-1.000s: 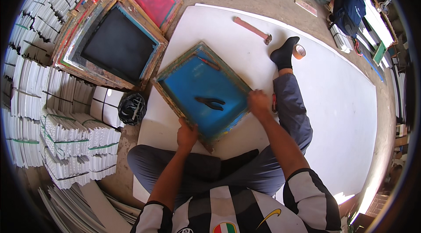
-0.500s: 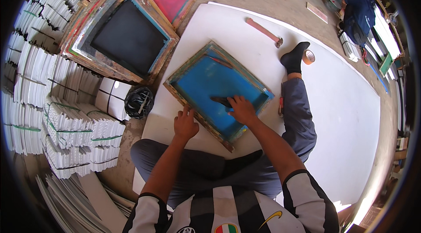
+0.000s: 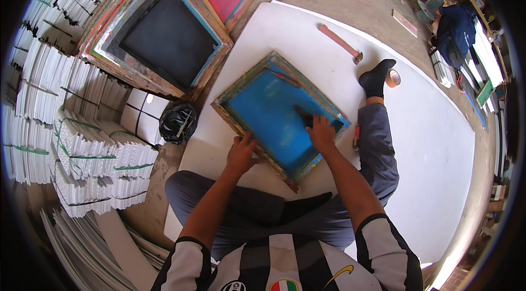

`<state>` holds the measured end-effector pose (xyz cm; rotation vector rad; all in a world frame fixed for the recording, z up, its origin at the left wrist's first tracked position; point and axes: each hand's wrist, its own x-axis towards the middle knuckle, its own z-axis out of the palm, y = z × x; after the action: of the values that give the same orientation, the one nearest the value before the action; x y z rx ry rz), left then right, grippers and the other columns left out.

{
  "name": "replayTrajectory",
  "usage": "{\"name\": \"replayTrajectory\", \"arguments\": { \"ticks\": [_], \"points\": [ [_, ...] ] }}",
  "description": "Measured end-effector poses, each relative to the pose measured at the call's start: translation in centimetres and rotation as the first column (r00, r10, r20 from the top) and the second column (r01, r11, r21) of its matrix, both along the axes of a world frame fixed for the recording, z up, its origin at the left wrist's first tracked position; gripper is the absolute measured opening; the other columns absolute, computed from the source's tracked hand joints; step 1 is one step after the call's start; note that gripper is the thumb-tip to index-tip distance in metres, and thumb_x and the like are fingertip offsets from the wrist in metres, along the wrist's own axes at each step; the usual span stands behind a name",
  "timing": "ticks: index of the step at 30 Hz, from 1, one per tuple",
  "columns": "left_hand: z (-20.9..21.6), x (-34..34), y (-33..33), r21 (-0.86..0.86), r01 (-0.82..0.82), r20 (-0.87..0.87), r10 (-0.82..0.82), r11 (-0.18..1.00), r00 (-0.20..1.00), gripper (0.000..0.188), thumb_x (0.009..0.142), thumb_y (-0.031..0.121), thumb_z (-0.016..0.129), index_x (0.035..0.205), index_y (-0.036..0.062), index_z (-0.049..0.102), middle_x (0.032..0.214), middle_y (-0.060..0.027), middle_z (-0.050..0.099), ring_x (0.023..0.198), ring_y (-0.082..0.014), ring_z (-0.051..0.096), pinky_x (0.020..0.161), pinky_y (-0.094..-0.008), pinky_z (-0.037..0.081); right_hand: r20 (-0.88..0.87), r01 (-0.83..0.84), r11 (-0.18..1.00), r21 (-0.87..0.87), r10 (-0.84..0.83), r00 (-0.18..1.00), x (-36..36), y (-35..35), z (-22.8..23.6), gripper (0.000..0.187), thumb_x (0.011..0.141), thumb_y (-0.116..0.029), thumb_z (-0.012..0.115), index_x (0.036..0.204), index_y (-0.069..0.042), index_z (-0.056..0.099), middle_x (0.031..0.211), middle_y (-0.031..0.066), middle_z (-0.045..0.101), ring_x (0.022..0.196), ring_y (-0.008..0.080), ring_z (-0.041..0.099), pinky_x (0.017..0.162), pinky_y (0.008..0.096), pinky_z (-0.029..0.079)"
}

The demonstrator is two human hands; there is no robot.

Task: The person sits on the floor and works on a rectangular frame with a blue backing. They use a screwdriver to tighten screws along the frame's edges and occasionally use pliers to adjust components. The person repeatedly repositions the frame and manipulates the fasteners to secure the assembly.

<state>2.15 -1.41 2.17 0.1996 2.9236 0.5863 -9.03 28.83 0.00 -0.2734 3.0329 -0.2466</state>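
Note:
A wooden screen-printing frame (image 3: 227, 123) with blue mesh lies at a slant in front of me, on a white sheet. My left hand (image 3: 241, 154) has its fingers hooked over the frame's near-left edge, thumb apart on the outer side. Inside the frame, toward its right corner, my right hand (image 3: 322, 132) is closed around a dark, narrow tool (image 3: 302, 114) pressed to the mesh. The fingers hide part of that tool, so its exact kind is unclear. A thin reddish stick (image 3: 286, 79) rests along the frame's far side.
Beyond the frame lie a hammer (image 3: 341, 43) and a tape roll (image 3: 393, 78). A small red tool (image 3: 356, 137) is beside my right leg. Other screen frames (image 3: 170, 39) lean at far left, near bundled white sheets (image 3: 104, 143) and a black plastic bag (image 3: 178, 122).
My right hand and the dark tool have moved right across the mesh. My left hand has settled further onto the frame's edge. The whole view has shifted slightly.

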Motion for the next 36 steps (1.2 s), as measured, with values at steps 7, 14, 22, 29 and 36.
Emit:
{"name": "replayTrajectory", "arguments": {
  "ticks": [7, 14, 22, 29, 36],
  "points": [
    [-0.2, 1.4, 3.1, 0.025, -0.059, -0.082, 0.061, 0.998, 0.995, 0.079, 0.059, 0.031, 0.097, 0.129, 0.0141, 0.064, 0.146, -0.0143, 0.05, 0.116, -0.0433, 0.054, 0.095, -0.0503, 0.055, -0.308, -0.245, 0.951, -0.19, 0.179, 0.934, -2.4, -1.9, -1.5, 0.029, 0.086, -0.019, 0.077, 0.112, -0.008, 0.07, 0.109, 0.0107, 0.064, 0.107, 0.0329, 0.06, 0.088, 0.0454, 0.052],
    [1.4, 2.0, 4.2, 0.068, -0.046, -0.047, 0.049, 0.997, 0.998, 0.07, 0.063, 0.03, 0.095, 0.125, 0.0128, 0.067, 0.143, -0.0151, 0.054, 0.11, -0.0419, 0.056, 0.093, -0.0496, 0.054, -0.28, -0.198, 0.9, -0.389, 0.089, 0.956, -7.7, -9.5, -3.6, 0.012, 0.088, -0.019, 0.073, 0.096, -0.01, 0.072, 0.098, 0.0084, 0.066, 0.1, 0.0331, 0.063, 0.084, 0.0461, 0.053],
    [1.1, 2.6, 4.4, 0.096, -0.053, -0.063, 0.06, 0.994, 0.996, 0.068, 0.064, 0.03, 0.094, 0.125, 0.0132, 0.069, 0.14, -0.0154, 0.055, 0.103, -0.0404, 0.057, 0.087, -0.0482, 0.055, -0.184, -0.075, 0.876, -0.476, -0.016, 0.983, -9.4, -13.1, -4.2, 0.011, 0.087, -0.019, 0.074, 0.096, -0.013, 0.072, 0.099, 0.0082, 0.066, 0.1, 0.0334, 0.063, 0.082, 0.0482, 0.053],
    [0.2, 3.0, 4.5, 0.151, -0.074, -0.044, 0.081, 0.986, 0.996, 0.068, 0.062, 0.03, 0.094, 0.123, 0.0148, 0.067, 0.138, -0.0144, 0.053, 0.114, -0.0432, 0.055, 0.091, -0.0517, 0.054, -0.161, -0.137, 0.946, -0.294, 0.092, 0.983, -10.1, -13.3, -4.1, 0.012, 0.091, -0.019, 0.071, 0.098, -0.01, 0.069, 0.104, 0.0105, 0.064, 0.102, 0.0327, 0.064, 0.082, 0.0492, 0.054],
    [-0.2, 2.3, 2.9, 0.153, -0.036, -0.084, 0.049, 0.988, 0.995, 0.07, 0.064, 0.029, 0.093, 0.126, 0.0158, 0.065, 0.137, -0.0141, 0.053, 0.117, -0.0408, 0.055, 0.094, -0.051, 0.051, -0.031, -0.091, 0.984, -0.152, 0.087, 0.996, -9.9, -14.7, -3.6, 0.02, 0.095, -0.02, 0.068, 0.107, -0.004, 0.064, 0.107, 0.0163, 0.064, 0.11, 0.0342, 0.062, 0.087, 0.05, 0.054]
  ]
}}
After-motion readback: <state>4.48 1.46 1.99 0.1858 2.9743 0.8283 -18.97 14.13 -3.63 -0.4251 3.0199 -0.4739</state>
